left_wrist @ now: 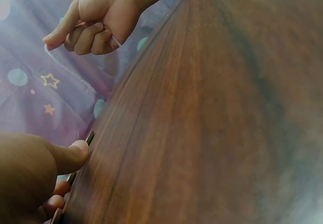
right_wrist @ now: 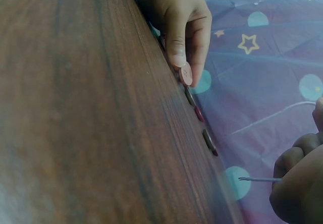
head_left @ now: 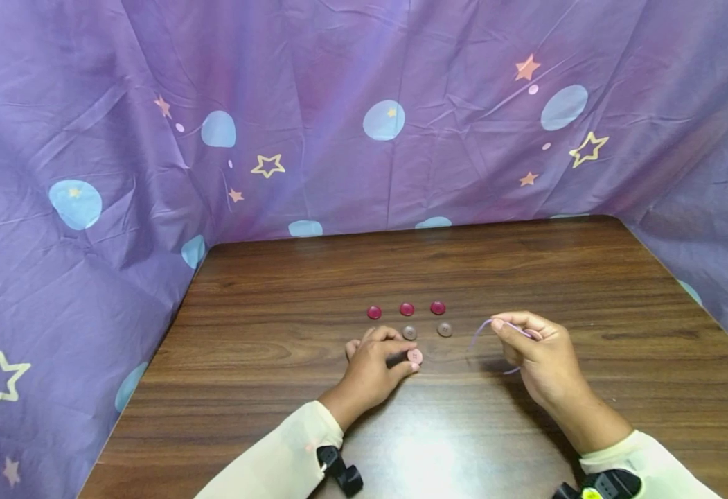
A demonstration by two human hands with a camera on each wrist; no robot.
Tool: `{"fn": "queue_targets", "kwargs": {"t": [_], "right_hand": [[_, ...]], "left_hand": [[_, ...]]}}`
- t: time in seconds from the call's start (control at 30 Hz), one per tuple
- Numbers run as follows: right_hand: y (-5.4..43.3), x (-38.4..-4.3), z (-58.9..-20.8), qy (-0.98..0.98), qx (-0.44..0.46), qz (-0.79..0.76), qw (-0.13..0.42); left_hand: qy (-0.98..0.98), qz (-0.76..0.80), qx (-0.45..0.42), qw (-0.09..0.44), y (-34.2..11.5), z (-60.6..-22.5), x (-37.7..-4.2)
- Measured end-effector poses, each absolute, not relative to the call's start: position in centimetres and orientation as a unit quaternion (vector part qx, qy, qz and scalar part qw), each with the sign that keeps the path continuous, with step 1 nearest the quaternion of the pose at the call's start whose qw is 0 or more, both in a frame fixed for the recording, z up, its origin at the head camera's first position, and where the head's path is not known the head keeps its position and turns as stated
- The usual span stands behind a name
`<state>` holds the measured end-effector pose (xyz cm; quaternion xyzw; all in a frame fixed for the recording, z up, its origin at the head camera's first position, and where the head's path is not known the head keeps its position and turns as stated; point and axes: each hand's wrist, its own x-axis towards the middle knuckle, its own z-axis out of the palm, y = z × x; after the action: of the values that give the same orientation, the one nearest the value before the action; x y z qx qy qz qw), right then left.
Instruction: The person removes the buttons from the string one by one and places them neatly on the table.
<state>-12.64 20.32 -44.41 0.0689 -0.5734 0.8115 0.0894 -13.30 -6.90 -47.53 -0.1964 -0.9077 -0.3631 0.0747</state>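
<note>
My left hand (head_left: 373, 367) pinches a pink button (head_left: 415, 356) between thumb and forefinger. In the right wrist view that four-holed button (right_wrist: 185, 74) stands tilted up off the table, its face showing. To the right, my right hand (head_left: 541, 353) is raised over the table and holds a thin purple string (head_left: 481, 331) between thumb and forefinger. One end of the string hangs left from the fingertips; the other end (right_wrist: 255, 179) comes out below the curled fingers. Just beyond the left hand lie two grey-brown buttons, one nearer (head_left: 409, 333) and one farther right (head_left: 444, 329).
Behind the grey-brown buttons, three dark red buttons lie in a row: left (head_left: 374, 312), middle (head_left: 406, 309) and right (head_left: 438, 308). The brown wood-grain table (head_left: 276, 305) ends against a purple curtain (head_left: 314, 90) printed with stars and dots.
</note>
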Motion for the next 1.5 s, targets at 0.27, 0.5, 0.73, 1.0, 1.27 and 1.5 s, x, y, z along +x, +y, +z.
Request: {"fn": "queue_targets", "kwargs": {"t": [0.27, 0.5, 0.73, 1.0, 1.27, 1.5], "right_hand": [[20.33, -12.70, -44.49, -0.562, 0.067, 0.819, 0.091], [20.37, -12.71, -44.50, -0.567, 0.066, 0.816, 0.090], [20.35, -12.64, -44.49, -0.564, 0.070, 0.818, 0.088], [20.39, -12.65, -44.47, -0.564, 0.072, 0.818, 0.082], [20.42, -12.71, -44.56, -0.568, 0.070, 0.816, 0.081], [20.33, -12.69, -44.48, -0.561, 0.074, 0.820, 0.087]], "left_hand": [[-0.912, -0.358, -0.187, 0.075, -6.59, -47.50, -13.21], [-0.914, -0.352, -0.188, 0.077, -6.48, -47.37, -13.24], [-0.914, -0.352, -0.190, 0.066, -6.47, -47.29, -13.24], [-0.914, -0.350, -0.193, 0.067, -6.53, -47.22, -13.24], [-0.913, -0.354, -0.194, 0.063, -6.59, -47.23, -13.25], [-0.911, -0.358, -0.194, 0.061, -6.61, -47.24, -13.24]]}}
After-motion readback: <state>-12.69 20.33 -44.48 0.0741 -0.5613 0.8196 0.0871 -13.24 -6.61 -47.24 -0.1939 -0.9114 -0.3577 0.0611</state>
